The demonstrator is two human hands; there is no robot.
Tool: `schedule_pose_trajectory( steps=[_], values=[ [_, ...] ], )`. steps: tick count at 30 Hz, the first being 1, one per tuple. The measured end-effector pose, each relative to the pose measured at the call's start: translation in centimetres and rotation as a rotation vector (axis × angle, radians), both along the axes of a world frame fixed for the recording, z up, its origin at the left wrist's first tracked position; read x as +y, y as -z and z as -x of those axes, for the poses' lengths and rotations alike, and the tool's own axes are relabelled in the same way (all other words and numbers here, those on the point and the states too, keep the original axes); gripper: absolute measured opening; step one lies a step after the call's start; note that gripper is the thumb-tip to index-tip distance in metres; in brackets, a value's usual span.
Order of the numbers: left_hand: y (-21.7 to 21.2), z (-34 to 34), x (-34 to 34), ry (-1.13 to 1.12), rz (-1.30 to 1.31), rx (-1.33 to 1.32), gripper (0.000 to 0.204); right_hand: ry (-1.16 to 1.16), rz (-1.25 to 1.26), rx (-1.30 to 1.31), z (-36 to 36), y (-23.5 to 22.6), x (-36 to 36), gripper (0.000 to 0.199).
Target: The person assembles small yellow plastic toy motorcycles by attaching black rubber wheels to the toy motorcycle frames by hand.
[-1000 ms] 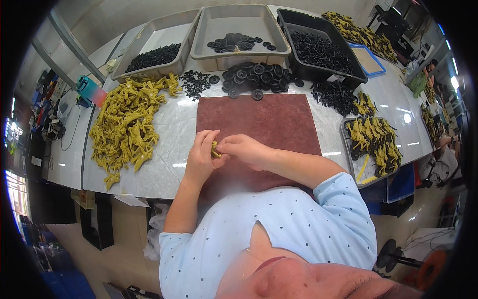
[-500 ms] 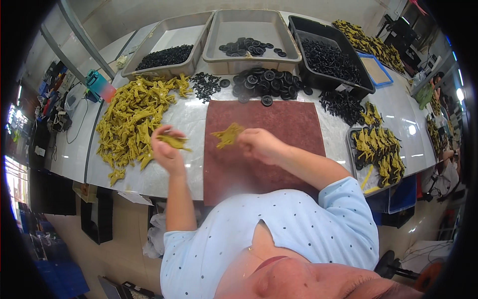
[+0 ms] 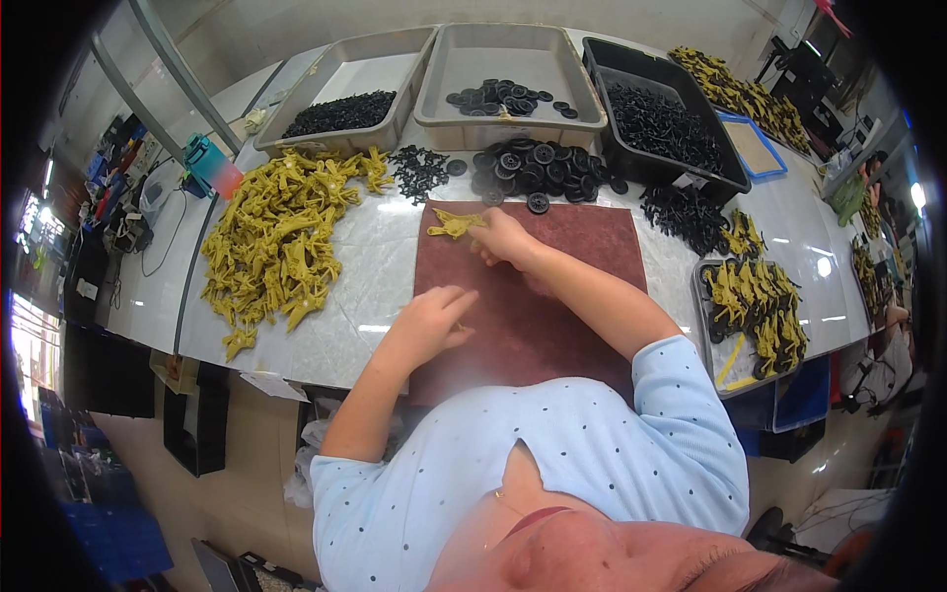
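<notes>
My right hand (image 3: 505, 239) reaches to the far edge of a maroon mat (image 3: 572, 257) and grips a yellow plastic part (image 3: 452, 225) that lies there. My left hand (image 3: 434, 318) rests on the mat's near left side with its fingers curled. A sliver of a second yellow part (image 3: 461, 327) shows at its fingertips; the rest is hidden. Just beyond the mat lies a heap of black wheels (image 3: 533, 163). A big pile of yellow parts (image 3: 276, 237) covers the table to the left.
Two grey trays (image 3: 395, 59) (image 3: 513, 49) and a black bin (image 3: 691, 168) of black parts stand at the back. Loose black pieces (image 3: 419, 170) lie in front of them. A tray (image 3: 702, 326) of yellow-and-black pieces sits at the right. A teal object (image 3: 202, 158) stands at the left.
My left hand came back from the yellow pile onto the mat. My right hand moved away from me to the yellow part at the mat's far edge.
</notes>
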State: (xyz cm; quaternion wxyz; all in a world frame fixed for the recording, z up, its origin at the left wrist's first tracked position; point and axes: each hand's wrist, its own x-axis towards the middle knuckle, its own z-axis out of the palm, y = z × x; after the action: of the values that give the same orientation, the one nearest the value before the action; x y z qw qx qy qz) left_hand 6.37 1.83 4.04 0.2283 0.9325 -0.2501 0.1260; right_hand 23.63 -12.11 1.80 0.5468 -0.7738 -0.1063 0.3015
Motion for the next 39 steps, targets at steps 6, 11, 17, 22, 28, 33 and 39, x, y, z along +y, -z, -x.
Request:
schedule_pose_trajectory(
  steps=[6, 11, 17, 22, 28, 33, 39],
  values=[
    [1.5, -1.5, 3.5, -0.594, 0.187, 0.089, 0.051, -0.043, 0.109, -0.394, -0.8, 1.6, 0.3, 0.034],
    [3.1, -2.0, 5.5, -0.823, 0.211, 0.214, 0.066, -0.095, 0.204, -0.787, -2.0, 3.9, 1.0, 0.044],
    [3.0, -1.2, 5.7, -0.848, 0.255, 0.240, 0.082, -0.096, 0.440, -0.868, 0.4, 0.2, 0.2, 0.041],
    [3.2, -0.9, 5.4, -0.880, 0.138, 0.236, 0.091, -0.100, 0.457, -0.865, -0.1, 0.8, 0.4, 0.043],
    [3.3, -0.6, 6.0, -1.022, 0.175, 0.305, 0.076, -0.075, 0.398, -0.868, -0.6, 1.8, 0.2, 0.043],
    [3.2, 0.3, 6.7, -0.948, 0.334, 0.228, 0.071, -0.090, 0.440, -0.794, -0.1, 0.9, 0.3, 0.047],
    [1.8, 0.0, 6.1, -0.926, 0.236, 0.166, 0.057, -0.052, 0.381, -0.858, 0.3, 0.7, 0.0, 0.056]
  ],
)
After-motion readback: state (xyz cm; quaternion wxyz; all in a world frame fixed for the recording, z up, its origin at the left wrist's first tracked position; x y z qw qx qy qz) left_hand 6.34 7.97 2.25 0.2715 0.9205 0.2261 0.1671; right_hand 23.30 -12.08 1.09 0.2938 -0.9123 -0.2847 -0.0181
